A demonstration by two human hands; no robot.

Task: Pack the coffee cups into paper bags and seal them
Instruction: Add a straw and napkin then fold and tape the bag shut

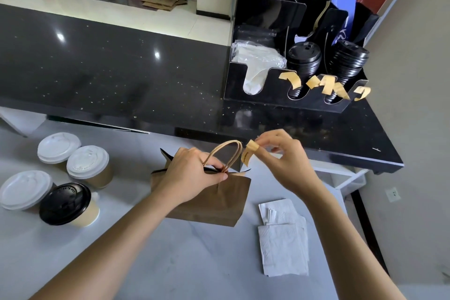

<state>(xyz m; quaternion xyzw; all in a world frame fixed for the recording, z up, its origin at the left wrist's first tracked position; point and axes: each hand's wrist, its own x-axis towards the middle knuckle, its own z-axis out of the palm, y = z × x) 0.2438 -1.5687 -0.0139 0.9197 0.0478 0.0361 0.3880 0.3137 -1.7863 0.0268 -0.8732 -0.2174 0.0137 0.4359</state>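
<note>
Paper bag [207,198] stands mid-counter, mouth pinched closed below the handles by left hand [192,175]. Right hand [280,161] pinches a curled sticker strip [248,153] just right of the handles. Risk: strip folds onto itself, or mouth springs open if the pinch slackens. Four lidded cups [87,165] wait, left.

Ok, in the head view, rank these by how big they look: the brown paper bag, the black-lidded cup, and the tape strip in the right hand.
1. Brown paper bag, largest.
2. Black-lidded cup, clearly smaller, though it stands about as near the camera.
3. Tape strip, smallest, pinched by the right hand.
</note>
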